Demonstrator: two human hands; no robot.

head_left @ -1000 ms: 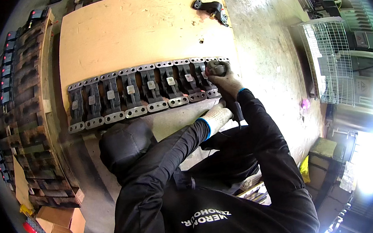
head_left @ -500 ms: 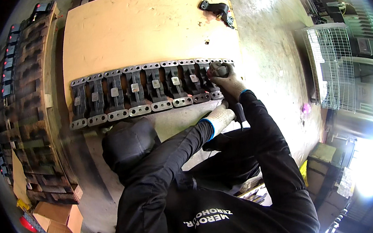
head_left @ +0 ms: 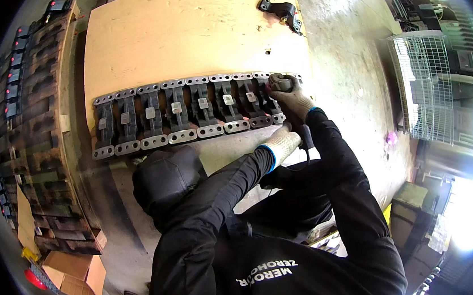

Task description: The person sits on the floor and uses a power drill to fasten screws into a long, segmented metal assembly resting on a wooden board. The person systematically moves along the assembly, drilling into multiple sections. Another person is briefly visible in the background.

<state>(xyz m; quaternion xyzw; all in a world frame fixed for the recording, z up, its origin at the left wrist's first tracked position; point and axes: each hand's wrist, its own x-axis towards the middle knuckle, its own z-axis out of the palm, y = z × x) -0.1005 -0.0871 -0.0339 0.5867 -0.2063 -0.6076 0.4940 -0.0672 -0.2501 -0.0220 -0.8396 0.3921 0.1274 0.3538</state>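
Note:
Both my hands wear light knit gloves. My right hand (head_left: pixel 298 100) is closed around the front part of a dark corded power tool, which looks like an angle grinder (head_left: pixel 305 136). My left hand (head_left: pixel 283 143) grips lower on its body, fingers partly hidden. The tool's head (head_left: pixel 281 82) is over the right end of a row of dark metal brackets (head_left: pixel 204 103). Each bracket has bare metal end plates with holes and most show a small pale label in the middle. The rightmost bracket is mostly covered by my hand and the tool.
The brackets lie along the near edge of a tan board (head_left: pixel 180 33). A loose dark bracket (head_left: pixel 281 11) rests at its far right. Wooden pallets (head_left: pixel 42 138) with more parts stand left. A cardboard box (head_left: pixel 77 274) is lower left, a wire cage (head_left: pixel 423 84) right, and a black padded object (head_left: pixel 168 177) near.
The whole scene has shifted slightly right in the view. Both hands keep their hold on the tool at the row's right end, with little movement relative to the brackets.

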